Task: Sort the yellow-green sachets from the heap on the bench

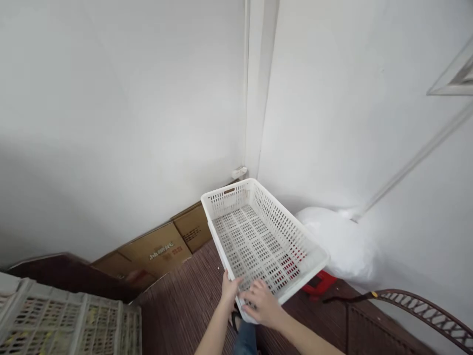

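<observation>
A white slatted plastic crate (242, 236) with nothing in it is held up off the floor, its far end toward the corner of the room. My left hand (229, 291) grips the rim on the left side near the close corner, with the thumb over the edge. Beside it, my right hand (260, 301) is closed over the near rim, its fingers curled to the inside. Through the slots of the crate's bottom, something red shows below.
Flattened cardboard (158, 251) leans along the left wall. Light crates with yellowish contents (70, 320) stand at lower left. A white bag (332, 241), a red object (320, 284) and a brown metal frame (414, 298) are on the right. The floor (181, 296) is dark and striped.
</observation>
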